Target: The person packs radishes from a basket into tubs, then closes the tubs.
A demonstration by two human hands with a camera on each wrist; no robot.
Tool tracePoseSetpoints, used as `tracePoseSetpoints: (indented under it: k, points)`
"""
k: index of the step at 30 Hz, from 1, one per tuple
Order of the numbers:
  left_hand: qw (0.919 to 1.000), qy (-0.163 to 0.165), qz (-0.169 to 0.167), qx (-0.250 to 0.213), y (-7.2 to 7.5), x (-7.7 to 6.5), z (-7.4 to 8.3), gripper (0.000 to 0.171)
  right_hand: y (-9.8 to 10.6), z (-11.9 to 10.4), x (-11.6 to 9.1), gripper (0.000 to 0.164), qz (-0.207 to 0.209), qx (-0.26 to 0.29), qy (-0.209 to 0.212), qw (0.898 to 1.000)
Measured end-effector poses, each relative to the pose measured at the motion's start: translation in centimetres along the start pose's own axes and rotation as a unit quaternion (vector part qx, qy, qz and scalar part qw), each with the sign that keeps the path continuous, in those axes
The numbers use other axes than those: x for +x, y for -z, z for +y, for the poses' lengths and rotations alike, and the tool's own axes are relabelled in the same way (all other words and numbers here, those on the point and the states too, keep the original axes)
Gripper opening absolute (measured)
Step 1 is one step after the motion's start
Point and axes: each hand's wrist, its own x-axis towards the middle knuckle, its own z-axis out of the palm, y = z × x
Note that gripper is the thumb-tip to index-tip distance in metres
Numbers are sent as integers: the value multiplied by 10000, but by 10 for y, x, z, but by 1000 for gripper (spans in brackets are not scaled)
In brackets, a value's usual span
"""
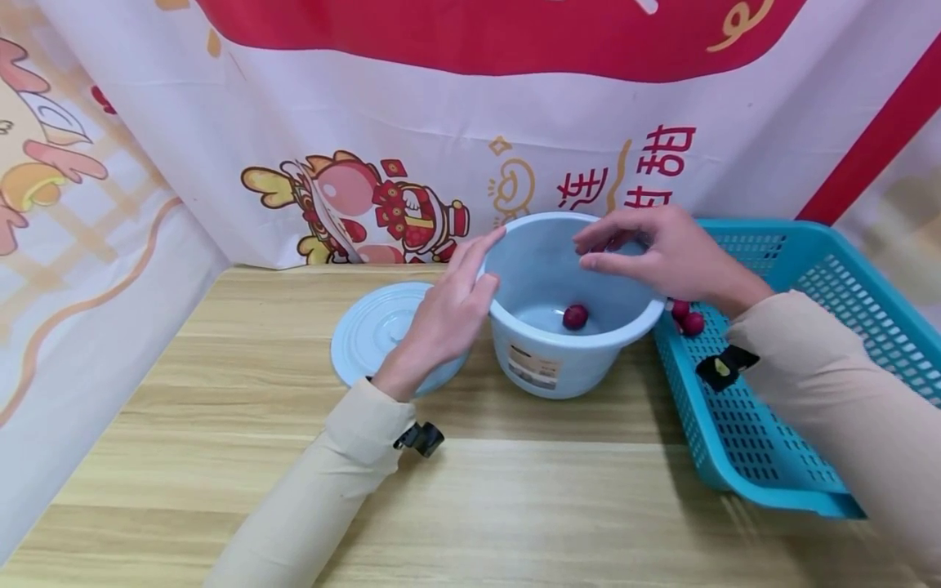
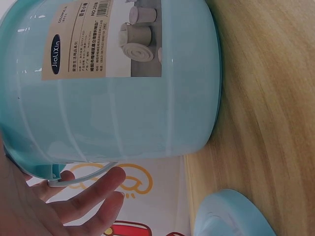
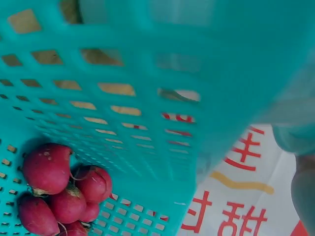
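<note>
Blue lid (image 1: 367, 331) lies left of the left hand (image 1: 454, 304), which rests, fingers loosely straight, against the rim of the bucket (image 1: 588, 367); one radish (image 1: 575, 317) inside. Over the bucket, I see the right hand (image 1: 657, 255) holding another radish (image 1: 607, 242) in bent fingers; teal basket (image 1: 823, 234) with more radishes (image 1: 693, 324) to its right.

Tabletop (image 1: 220, 425): pale wood-look surface, marked with lengthwise grain and crossed by a seam; a soft sheen is cast on its near middle. Rear hanging (image 1: 456, 114): white cloth, lightly creased, topped by a red panel (image 1: 478, 45) with a curved lower edge; a lion-like cartoon figure (image 1: 349, 200) and red Chinese characters (image 1: 664, 151) are printed below. Left hanging (image 1: 147, 163): white cloth, patterned with peach checks, a cartoon figure (image 1: 44, 155) and a brownish wavy line (image 1: 95, 308). Right side: bordered by a slanting red band (image 1: 875, 135).
</note>
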Motion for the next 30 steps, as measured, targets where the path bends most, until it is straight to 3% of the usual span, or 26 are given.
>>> tracePoseSetpoints:
  k: [8, 17, 26, 30]
  points:
    - [10000, -33, 46, -17, 2, 1, 2, 58, 29, 10, -13, 45, 388, 258, -125, 9988]
    - [10000, -12, 38, -16, 2, 0, 2, 58, 58, 49, -35, 53, 647, 72, -685, 9955]
    - [10000, -1, 11, -41, 2, 0, 2, 58, 67, 93, -50, 57, 560, 33, -1401, 9886]
    - [10000, 20, 4, -55, 2, -1, 2, 57, 64, 108, -58, 62, 231, -22, -1765, 9840]
